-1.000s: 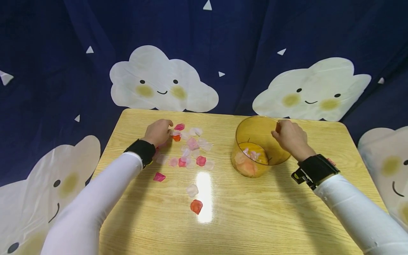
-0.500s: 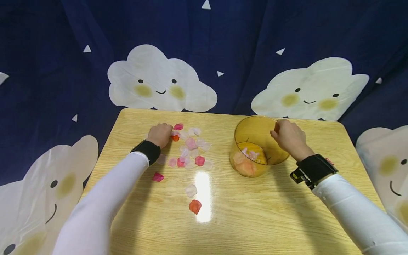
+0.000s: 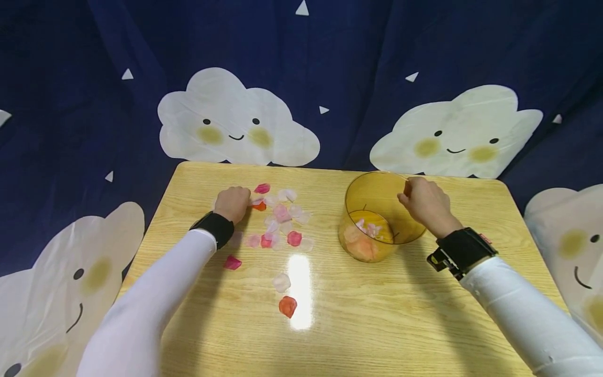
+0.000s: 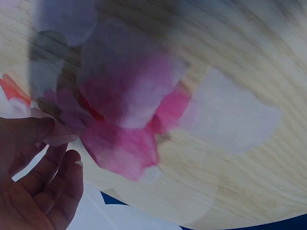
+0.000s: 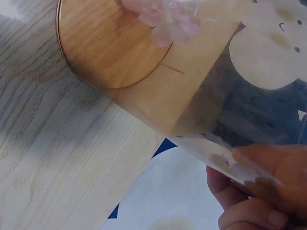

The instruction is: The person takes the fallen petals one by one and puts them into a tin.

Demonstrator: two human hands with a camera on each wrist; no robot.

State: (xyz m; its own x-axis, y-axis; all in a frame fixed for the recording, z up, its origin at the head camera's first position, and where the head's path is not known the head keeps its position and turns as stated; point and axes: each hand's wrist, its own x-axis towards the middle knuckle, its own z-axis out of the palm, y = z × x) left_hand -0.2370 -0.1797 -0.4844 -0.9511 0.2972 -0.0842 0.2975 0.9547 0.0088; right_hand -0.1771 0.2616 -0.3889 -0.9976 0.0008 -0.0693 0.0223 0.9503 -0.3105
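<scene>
At the table's left side, my left hand point(image 3: 233, 204) is low over scattered artificial flower petals point(image 3: 282, 213) in pink, white and red. In the left wrist view, its thumb and fingers pinch a pale pink petal point(image 4: 60, 132) beside a pile of petals point(image 4: 127, 105). My right hand point(image 3: 427, 205) holds the rim of a clear amber round container point(image 3: 383, 188), thumb on one side of the wall and fingers on the other. The container stands upright, with pale pink flowers point(image 5: 170, 21) inside. In the head view, my left fingertips are hidden behind the hand.
A red petal point(image 3: 288, 306) and a white petal point(image 3: 281, 283) lie apart nearer the front of the wooden table point(image 3: 377, 314). A dark pink petal point(image 3: 232, 262) lies near my left wrist. Behind the table hangs a dark blue cloth point(image 3: 348, 63) with clouds.
My left hand has turned and drawn slightly nearer, its fingers going out of sight in the head view. My right hand and the container stay in place.
</scene>
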